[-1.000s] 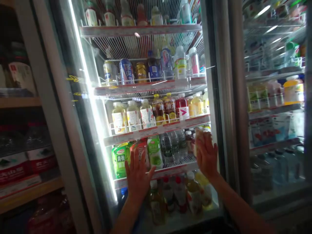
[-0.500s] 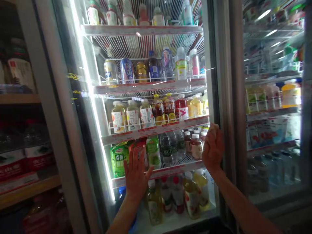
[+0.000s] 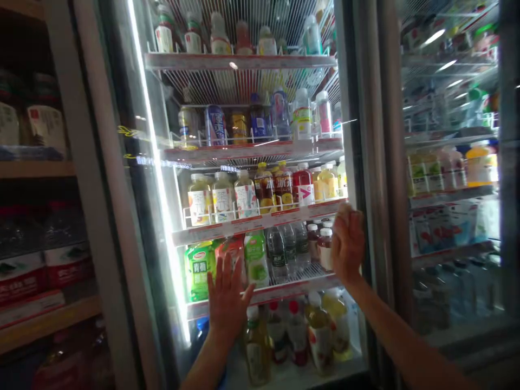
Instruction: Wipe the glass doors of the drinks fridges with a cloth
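Note:
A closed glass cooler door (image 3: 159, 271), streaked with reflections, stands in front of me. My left hand (image 3: 226, 303) is spread with its palm toward the glass, apparently resting on it, in front of the lower shelves. Behind its fingers are a green pouch (image 3: 200, 273) and a red pouch (image 3: 231, 250). At the door's right side, my right hand (image 3: 348, 246) is raised with bent fingers closed around a pale crumpled wad that looks like a cloth. Its contact with the glass is hard to make out. Small white-capped bottles (image 3: 325, 246) show beside it.
Behind the glass, shelves hold tea bottles (image 3: 222, 197), cans (image 3: 214, 125) and water bottles (image 3: 277, 254). A metal door frame (image 3: 371, 162) separates this cooler from another glass-fronted one on the right. Left of me, a shelving unit (image 3: 36, 168) carries packed bottles.
My right hand has shifted slightly left along the door, still closed. My left hand stays spread in nearly the same place. The view has tilted a little.

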The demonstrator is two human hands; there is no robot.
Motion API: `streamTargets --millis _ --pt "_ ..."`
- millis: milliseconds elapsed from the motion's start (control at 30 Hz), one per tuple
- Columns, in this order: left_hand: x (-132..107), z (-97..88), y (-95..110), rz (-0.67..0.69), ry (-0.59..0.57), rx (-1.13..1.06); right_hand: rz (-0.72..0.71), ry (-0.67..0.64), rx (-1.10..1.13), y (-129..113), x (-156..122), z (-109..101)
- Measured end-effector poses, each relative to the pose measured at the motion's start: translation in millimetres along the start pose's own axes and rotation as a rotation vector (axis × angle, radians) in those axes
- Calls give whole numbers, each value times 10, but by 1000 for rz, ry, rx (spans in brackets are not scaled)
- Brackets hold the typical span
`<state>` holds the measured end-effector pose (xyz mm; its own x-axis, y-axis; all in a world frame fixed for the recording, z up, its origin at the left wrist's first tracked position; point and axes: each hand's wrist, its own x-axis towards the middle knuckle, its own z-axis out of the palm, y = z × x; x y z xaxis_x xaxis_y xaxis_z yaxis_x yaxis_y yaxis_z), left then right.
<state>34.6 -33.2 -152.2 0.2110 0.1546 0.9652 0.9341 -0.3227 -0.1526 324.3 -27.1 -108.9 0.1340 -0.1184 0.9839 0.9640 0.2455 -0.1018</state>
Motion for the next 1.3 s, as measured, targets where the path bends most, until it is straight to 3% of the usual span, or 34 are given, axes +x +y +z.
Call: streamTargets --millis 100,167,300,367,433,500,567,633,767,833,900,1000,1100,1200,1300 --pt "-4 0 3 10 16 2 -252 -233 76 -272 -152 10" --pt "-2 -13 -21 23 24 10 -336 -279 102 -325 -198 11" --pt "62 -71 -151 73 49 -3 -55 -64 30 -210 -72 37" --pt "129 -101 -242 55 68 0 4 -23 32 -324 -62 75" --pt "193 -125 -331 17 66 22 -95 -97 87 -599 -161 113" --pt "224 -144 -408 10 37 42 -295 -222 170 -897 -307 137" --pt "208 -162 -472 25 3 56 -424 -297 217 -1055 -396 151" --pt "154 -178 -526 44 -17 62 -371 -270 201 -1031 -371 166" --pt "24 -208 -584 38 -5 45 -76 -83 102 -932 -205 235" --pt "-10 -236 -570 1 12 8 -114 -118 135 -1092 -245 276" --pt "-11 -275 -506 -54 55 -76 -255 -215 206 -1356 -373 309" --pt "33 -308 -301 -94 64 -310 -387 -290 267 -1645 -552 320" --pt "99 -240 -1 -129 30 -460 -468 -323 312 -1515 -596 240" --pt "212 -73 333 -143 87 -387 -571 -334 327 -1034 -521 115" --pt "412 131 625 -146 141 -254 -512 -247 240 -542 -361 71"
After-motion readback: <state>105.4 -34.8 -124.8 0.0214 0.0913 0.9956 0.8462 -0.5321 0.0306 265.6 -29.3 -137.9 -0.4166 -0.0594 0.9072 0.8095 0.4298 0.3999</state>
